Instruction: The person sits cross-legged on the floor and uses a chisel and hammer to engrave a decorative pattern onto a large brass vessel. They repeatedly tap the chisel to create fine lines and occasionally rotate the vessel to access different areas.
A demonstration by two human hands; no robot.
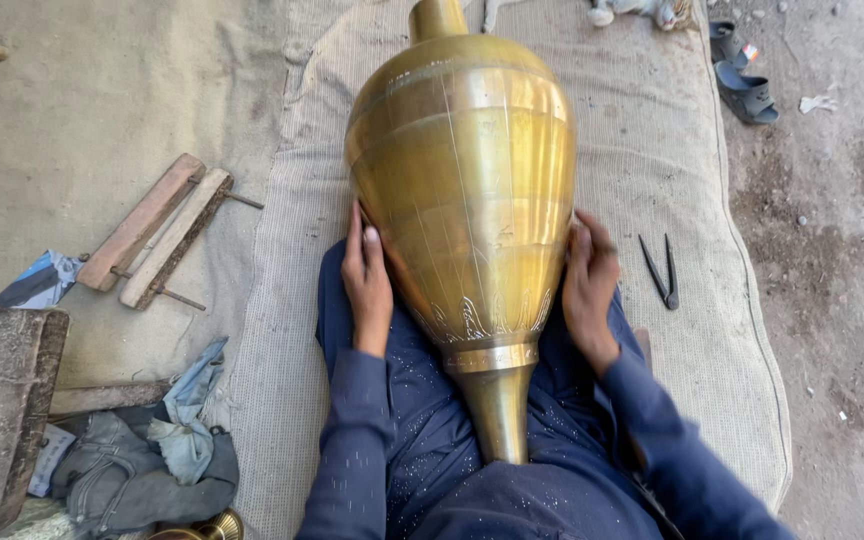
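Woven mat; left hand, right hand flank brass vase.

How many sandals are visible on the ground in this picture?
2. Both lie on the bare ground at the top right, beside the mat's edge: one sandal nearer the top, the other sandal just below it. More could be outside the frame.
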